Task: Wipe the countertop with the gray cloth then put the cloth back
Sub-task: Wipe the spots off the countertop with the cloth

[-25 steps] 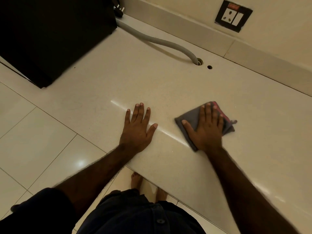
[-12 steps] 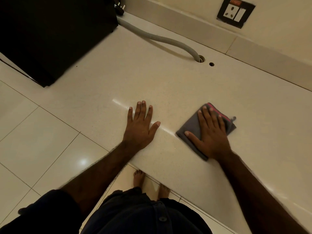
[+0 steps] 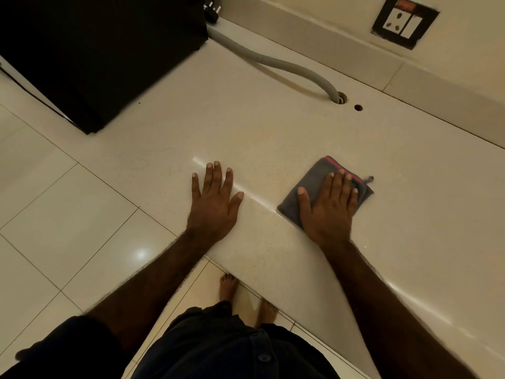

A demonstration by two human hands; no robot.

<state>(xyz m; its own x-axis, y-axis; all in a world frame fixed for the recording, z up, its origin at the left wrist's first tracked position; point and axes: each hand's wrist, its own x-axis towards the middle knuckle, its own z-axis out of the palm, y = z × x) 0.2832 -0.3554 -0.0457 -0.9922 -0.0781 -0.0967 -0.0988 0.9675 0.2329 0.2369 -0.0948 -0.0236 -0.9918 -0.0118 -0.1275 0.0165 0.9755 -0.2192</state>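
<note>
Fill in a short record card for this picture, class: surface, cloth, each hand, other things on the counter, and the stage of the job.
surface: pale countertop
cloth: gray cloth, folded, pink edge, flat near the front edge
right hand: palm down on the cloth
left hand: flat on bare counter, holding nothing
other things: black appliance, gray hose entering a hole
wall: socket plate
stage: wiping, cloth not yet put back

Gray cloth (image 3: 314,184) folded, pink-edged, flat on cream countertop (image 3: 246,127) near front edge.
</note>
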